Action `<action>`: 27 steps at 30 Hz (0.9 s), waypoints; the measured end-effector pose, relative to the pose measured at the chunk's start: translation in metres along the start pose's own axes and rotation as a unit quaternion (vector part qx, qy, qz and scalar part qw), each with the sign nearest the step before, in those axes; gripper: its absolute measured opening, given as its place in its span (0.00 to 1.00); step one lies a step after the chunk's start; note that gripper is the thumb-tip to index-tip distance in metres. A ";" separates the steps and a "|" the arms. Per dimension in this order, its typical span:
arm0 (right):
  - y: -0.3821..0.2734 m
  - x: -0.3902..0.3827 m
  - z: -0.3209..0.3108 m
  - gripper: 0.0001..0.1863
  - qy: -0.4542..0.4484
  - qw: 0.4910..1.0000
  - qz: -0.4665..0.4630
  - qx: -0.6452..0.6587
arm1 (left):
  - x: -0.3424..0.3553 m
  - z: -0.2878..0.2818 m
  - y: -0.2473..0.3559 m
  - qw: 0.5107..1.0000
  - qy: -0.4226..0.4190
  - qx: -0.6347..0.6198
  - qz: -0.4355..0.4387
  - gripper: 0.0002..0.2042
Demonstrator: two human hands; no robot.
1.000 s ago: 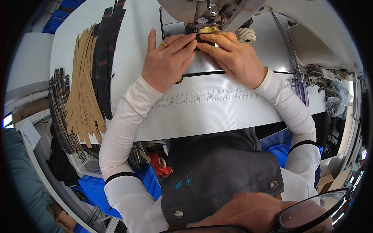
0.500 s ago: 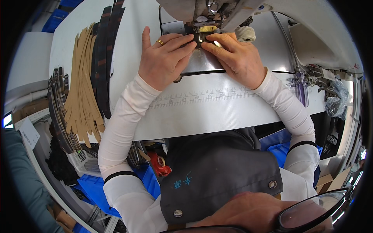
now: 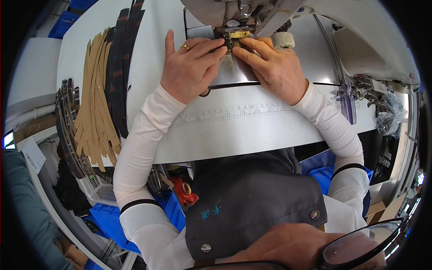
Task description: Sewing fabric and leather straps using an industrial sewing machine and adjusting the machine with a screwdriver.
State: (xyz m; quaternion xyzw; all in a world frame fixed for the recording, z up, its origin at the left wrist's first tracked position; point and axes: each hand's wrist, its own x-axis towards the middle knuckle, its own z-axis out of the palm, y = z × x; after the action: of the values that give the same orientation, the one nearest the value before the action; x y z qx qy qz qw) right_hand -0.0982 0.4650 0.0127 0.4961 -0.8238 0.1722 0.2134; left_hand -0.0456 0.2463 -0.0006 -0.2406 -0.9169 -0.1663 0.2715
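Observation:
Under the needle area of a sewing machine, my left hand rests its index and middle fingertips on a small dark piece, mostly hidden by fingers and machine parts. The hand is open, thumb below and little finger raised. My right hand is open from the other side, index and middle fingertips beside that piece on the steel plate, thumb partly hidden underneath. A yellow part sits just above my fingertips, and a ridged cream knob is right of them.
Tan strips and black strips lie on the white table at left, beside a bundle of narrow straps. A purple-handled tool and crumpled plastic are at right. Blue bins sit below.
My left hand has shifted slightly left and my right slightly right, so the fingertips are a little farther apart at the machine. Both hands stay on the work.

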 end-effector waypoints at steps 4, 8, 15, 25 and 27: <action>-0.004 -0.001 0.000 0.16 -0.006 0.999 0.016 -0.042 | 0.002 0.001 0.000 1.000 -0.007 0.011 -0.006 0.11; -0.002 0.001 0.001 0.16 -0.004 0.999 0.028 -0.044 | 0.004 0.002 -0.001 1.000 -0.012 0.013 -0.019 0.11; 0.001 -0.004 -0.001 0.16 -0.011 0.998 0.048 -0.039 | 0.009 0.000 -0.001 0.998 -0.021 -0.025 -0.055 0.11; 0.005 -0.019 0.000 0.21 -0.038 0.994 0.089 0.045 | 0.003 0.004 -0.102 0.947 0.018 -0.233 -0.222 0.09; 0.005 -0.020 -0.002 0.21 -0.026 0.995 0.089 0.046 | 0.010 0.012 -0.121 0.938 0.032 -0.227 -0.260 0.08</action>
State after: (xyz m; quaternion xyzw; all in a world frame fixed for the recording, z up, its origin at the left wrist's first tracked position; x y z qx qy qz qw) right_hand -0.0943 0.4833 0.0034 0.4342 -0.8614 0.2153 0.1523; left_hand -0.1219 0.1550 -0.0252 -0.0436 -0.8759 -0.4429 0.1863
